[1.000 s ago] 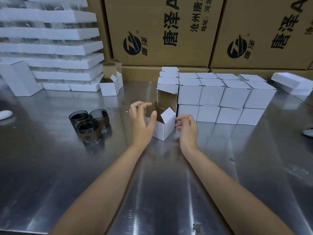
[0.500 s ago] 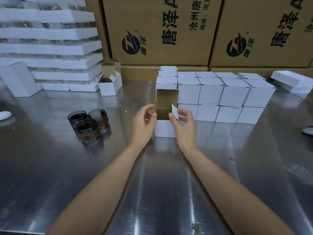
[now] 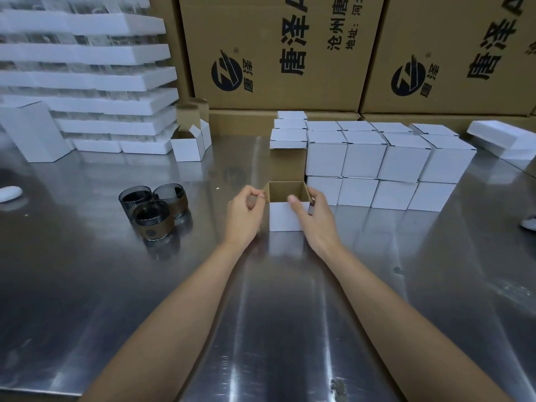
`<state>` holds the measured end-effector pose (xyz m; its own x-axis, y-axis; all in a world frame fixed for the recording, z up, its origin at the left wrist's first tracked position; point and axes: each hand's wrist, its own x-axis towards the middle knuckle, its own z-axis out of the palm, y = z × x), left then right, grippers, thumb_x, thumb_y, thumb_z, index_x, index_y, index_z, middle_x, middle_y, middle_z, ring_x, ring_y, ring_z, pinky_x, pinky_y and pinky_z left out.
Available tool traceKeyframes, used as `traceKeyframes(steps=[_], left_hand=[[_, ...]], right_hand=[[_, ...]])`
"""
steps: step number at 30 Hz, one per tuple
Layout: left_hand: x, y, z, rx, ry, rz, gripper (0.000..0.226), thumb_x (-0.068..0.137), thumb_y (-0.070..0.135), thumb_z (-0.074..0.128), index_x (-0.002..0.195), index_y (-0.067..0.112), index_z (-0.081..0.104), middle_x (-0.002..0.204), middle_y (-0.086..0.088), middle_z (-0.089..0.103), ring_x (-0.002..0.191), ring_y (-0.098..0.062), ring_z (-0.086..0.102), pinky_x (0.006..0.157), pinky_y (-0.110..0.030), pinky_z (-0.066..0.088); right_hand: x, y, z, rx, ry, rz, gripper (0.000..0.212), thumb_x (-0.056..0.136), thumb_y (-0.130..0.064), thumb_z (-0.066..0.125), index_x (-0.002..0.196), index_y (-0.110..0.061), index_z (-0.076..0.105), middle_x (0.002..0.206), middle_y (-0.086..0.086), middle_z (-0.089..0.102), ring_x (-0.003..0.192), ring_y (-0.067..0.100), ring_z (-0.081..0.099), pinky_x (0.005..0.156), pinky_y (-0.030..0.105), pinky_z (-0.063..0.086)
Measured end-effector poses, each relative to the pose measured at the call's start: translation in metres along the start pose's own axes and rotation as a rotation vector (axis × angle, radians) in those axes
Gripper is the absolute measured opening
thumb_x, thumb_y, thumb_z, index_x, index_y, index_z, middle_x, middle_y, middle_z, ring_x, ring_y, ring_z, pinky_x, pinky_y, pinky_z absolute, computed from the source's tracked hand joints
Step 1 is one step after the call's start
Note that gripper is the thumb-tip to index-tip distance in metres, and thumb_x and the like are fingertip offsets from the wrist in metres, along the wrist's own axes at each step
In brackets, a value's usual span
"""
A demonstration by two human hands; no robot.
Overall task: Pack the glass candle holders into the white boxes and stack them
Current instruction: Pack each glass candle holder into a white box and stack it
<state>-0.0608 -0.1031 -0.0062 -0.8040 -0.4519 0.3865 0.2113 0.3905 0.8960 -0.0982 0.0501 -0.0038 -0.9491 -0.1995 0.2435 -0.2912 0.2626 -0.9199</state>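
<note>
A small white box stands upright on the steel table, its top open and its brown lid flap raised behind it. My left hand pinches the box's left side flap. My right hand grips the right side, thumb over the front rim, fingers on the right flap. Three dark smoked-glass candle holders stand clustered to the left, apart from both hands. The box's inside looks brown with nothing visible in it.
Closed white boxes are stacked in two layers behind and right of the open one. Another open white box sits further back left. White foam trays pile at the far left. Large brown cartons line the back.
The box was turned from a tilted, corner-on pose to stand square. Both hands closed in on its sides and folded the side flaps outward.
</note>
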Motion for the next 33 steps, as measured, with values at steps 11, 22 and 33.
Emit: traceKeyframes(steps=[11,22,33], left_hand=[[0.015,-0.007,-0.038,0.814,0.462,0.231,0.026,0.080,0.016,0.054,0.102,0.011,0.066,0.113,-0.008,0.062,0.111,-0.029,0.054,0.097,-0.039,0.035],[0.016,-0.009,-0.034,1.133,0.238,-0.007,0.038,0.083,0.019,0.061,0.120,0.012,0.058,0.138,-0.014,0.043,0.129,-0.031,0.041,0.117,-0.058,0.004],[0.019,-0.012,-0.039,1.018,0.210,0.090,0.046,0.081,0.013,0.061,0.127,0.010,0.055,0.136,-0.018,0.043,0.123,-0.035,0.040,0.107,-0.043,0.025]], right_hand=[[-0.002,-0.001,0.001,0.030,-0.032,-0.006,0.070,0.076,-0.038,0.081,0.129,-0.018,0.040,0.122,-0.007,0.056,0.107,0.007,0.057,0.086,0.018,0.045],[0.001,0.003,0.002,0.047,-0.038,-0.005,0.069,0.075,-0.041,0.081,0.126,-0.023,0.038,0.125,-0.006,0.055,0.110,0.009,0.058,0.090,0.021,0.049],[0.004,0.009,0.004,0.059,-0.043,-0.008,0.068,0.072,-0.042,0.083,0.122,-0.027,0.040,0.122,-0.010,0.059,0.105,-0.006,0.056,0.076,0.004,0.044]])
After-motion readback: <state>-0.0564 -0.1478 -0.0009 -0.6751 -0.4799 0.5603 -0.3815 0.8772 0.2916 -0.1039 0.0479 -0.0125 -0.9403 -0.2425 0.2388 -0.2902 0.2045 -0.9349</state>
